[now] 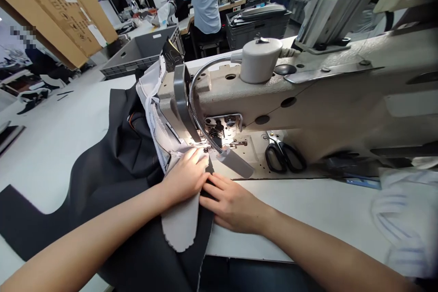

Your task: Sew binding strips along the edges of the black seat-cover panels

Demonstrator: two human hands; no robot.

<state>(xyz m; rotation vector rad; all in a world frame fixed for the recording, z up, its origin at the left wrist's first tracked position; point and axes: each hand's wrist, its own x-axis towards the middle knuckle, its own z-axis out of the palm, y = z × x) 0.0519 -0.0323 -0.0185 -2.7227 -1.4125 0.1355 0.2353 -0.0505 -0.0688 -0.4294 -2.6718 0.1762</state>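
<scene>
Both of my hands work close to the needle area of a sewing machine (pixel 219 86). My left hand (pixel 186 173) has its fingers bent together on a light grey fabric piece (pixel 179 228), just in front of the presser foot. Its fingertips are partly lost in the lamp's glare. My right hand (pixel 236 205) lies beside it with fingers stretched and slightly apart, touching the edge of the black fabric (pixel 92 178) under the grey piece. The black fabric spreads left in folds and hangs over the front edge. White-backed panels (pixel 155 118) are bunched against the machine head.
Black-handled scissors (pixel 284 155) lie on the machine bed, right of the lamp (pixel 236 162). White striped cloth (pixel 407 214) sits at far right. Behind are a grey crate (pixel 143 50), a cardboard box (pixel 58 9) and a person in a light blue shirt (pixel 205 0).
</scene>
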